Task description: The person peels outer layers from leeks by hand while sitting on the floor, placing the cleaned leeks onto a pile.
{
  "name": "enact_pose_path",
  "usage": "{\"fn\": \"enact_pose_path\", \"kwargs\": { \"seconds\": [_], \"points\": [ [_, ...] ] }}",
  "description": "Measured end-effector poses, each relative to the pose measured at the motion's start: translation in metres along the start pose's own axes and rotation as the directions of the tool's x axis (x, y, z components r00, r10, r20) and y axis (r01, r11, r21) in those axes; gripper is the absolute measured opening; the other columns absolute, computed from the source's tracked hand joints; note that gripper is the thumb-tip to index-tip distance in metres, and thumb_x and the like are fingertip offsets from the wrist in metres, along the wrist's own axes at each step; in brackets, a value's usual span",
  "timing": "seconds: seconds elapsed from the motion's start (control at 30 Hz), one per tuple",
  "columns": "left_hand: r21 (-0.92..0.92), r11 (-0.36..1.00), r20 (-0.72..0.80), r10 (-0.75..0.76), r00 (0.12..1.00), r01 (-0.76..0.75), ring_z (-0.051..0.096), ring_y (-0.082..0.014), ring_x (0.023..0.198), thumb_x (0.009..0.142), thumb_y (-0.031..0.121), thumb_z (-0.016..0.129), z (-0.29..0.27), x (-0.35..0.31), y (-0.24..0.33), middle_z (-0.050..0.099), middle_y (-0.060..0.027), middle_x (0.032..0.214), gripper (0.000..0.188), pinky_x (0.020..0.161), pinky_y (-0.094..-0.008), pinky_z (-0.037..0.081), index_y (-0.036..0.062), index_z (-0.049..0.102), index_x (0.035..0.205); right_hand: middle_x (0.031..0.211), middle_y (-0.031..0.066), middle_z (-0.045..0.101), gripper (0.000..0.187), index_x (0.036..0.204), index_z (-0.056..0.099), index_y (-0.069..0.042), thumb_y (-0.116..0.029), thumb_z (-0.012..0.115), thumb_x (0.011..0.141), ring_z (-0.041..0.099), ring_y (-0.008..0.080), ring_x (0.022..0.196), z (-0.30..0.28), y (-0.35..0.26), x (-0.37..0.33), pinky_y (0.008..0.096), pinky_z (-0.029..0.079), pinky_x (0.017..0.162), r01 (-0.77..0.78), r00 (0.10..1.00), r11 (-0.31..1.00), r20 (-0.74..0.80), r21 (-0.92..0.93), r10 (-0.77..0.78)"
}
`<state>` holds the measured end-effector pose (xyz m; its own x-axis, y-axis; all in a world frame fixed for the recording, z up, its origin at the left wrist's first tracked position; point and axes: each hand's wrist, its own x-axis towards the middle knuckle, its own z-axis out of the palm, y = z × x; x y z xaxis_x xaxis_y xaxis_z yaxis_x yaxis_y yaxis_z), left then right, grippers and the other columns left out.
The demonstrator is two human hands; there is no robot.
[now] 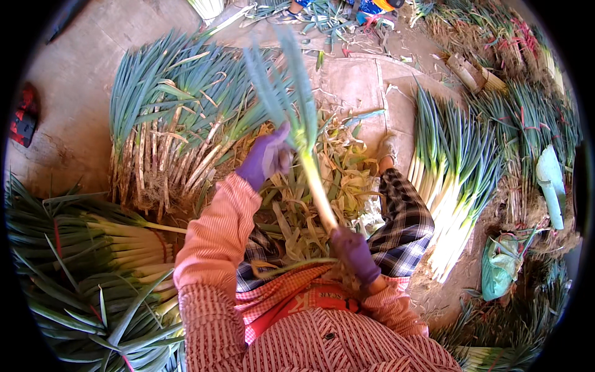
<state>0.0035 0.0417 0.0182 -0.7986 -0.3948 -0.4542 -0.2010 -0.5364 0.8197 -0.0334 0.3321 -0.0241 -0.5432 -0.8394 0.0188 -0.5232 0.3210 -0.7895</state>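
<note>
A long green onion (pixel 317 189) with a white stalk and blue-green leaves slants up in front of me. My right hand (pixel 355 255), in a purple glove, is closed round its lower root end. Beside the point where its leaves fork is my left hand (pixel 265 158), also gloved in purple. Motion smears those fingers, so I cannot tell whether they grip the onion. The leaf tips are blurred too. Below the stalk lies a heap of dry, yellowed peelings (pixel 341 149), between my legs. A thin yellow-green strip (pixel 291 270) crosses my lap near the right hand.
Untrimmed green onions (pixel 180 118) with brown roots lie at the far left. Cleaned ones (pixel 449 180) are spread to my right. Tied bundles (pixel 124 248) are stacked at the near left, and more (pixel 524 130) line the right side. A green plastic bag (pixel 499 266) sits at the right.
</note>
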Motion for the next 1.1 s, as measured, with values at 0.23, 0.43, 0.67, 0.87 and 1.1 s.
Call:
{"fn": "enact_pose_path", "kwargs": {
  "seconds": [0.23, 0.43, 0.67, 0.87, 1.1],
  "points": [
    [-0.236, 0.964, -0.120, 0.094, 0.988, -0.120, 0.043, -0.0072, 0.037, 0.091, 0.035, 0.057, 0.016, 0.023, -0.004, 0.056, 0.0003, 0.058, 0.028, 0.032, -0.0229, 0.026, 0.0081, 0.063, 0.097, 0.061, 0.0011, 0.055, 0.038, 0.084, 0.066, -0.002, -0.038, 0.058, 0.093, 0.047, 0.0085, 0.052, -0.011, -0.029, 0.102, 0.0255, 0.038, 0.048, -0.075, 0.995, 0.957, -0.048, 0.280, 0.092],
    [-0.211, 0.973, -0.137, 0.067, 0.988, -0.095, 0.042, -0.0067, 0.037, 0.091, 0.039, 0.057, 0.018, 0.012, 0.004, 0.055, 0.0010, 0.055, 0.031, 0.032, -0.0224, 0.025, 0.0084, 0.064, 0.093, 0.062, 0.0113, 0.056, 0.022, 0.079, 0.062, -0.002, -0.023, 0.070, 0.082, 0.052, 0.0257, 0.053, 0.013, -0.010, 0.147, 0.0328, 0.043, 0.054, 0.213, 0.976, 0.976, -0.065, 0.049, -0.210],
    [-0.249, 0.959, -0.050, 0.130, 0.990, -0.138, 0.046, -0.0080, 0.038, 0.092, 0.038, 0.056, 0.007, 0.011, 0.003, 0.058, 0.0001, 0.060, 0.030, 0.033, -0.0222, 0.031, 0.0088, 0.063, 0.090, 0.075, 0.0085, 0.063, 0.013, 0.090, 0.065, 0.003, -0.005, 0.061, 0.080, 0.060, 0.0132, 0.065, 0.025, -0.007, 0.122, 0.0262, 0.048, 0.058, 0.193, 0.926, 0.909, 0.237, 0.369, -0.293],
    [-0.194, 0.935, -0.110, 0.279, 0.954, -0.296, 0.055, -0.0090, 0.046, 0.092, 0.032, 0.058, -0.046, 0.025, 0.019, 0.063, -0.0005, 0.069, 0.025, 0.037, -0.0218, 0.042, 0.0081, 0.062, 0.096, 0.094, 0.0174, 0.066, 0.029, 0.103, 0.065, -0.006, -0.028, 0.056, 0.087, 0.064, 0.0305, 0.090, 0.048, 0.066, 0.015, 0.0398, 0.050, 0.078, -0.050, 0.698, 0.961, 0.678, -0.274, 0.230],
    [-0.378, 0.874, -0.100, 0.288, 0.952, -0.304, 0.044, -0.0088, 0.038, 0.092, 0.032, 0.059, -0.062, 0.029, 0.025, 0.063, -0.0005, 0.068, 0.025, 0.033, -0.0224, 0.028, 0.0082, 0.063, 0.099, 0.073, 0.0040, 0.061, 0.022, 0.105, 0.061, -0.004, -0.018, 0.047, 0.096, 0.059, 0.0165, 0.058, 0.007, -0.023, 0.084, 0.0306, 0.050, 0.055, 0.049, 0.993, 0.946, 0.086, 0.320, -0.081]
  ]
}}
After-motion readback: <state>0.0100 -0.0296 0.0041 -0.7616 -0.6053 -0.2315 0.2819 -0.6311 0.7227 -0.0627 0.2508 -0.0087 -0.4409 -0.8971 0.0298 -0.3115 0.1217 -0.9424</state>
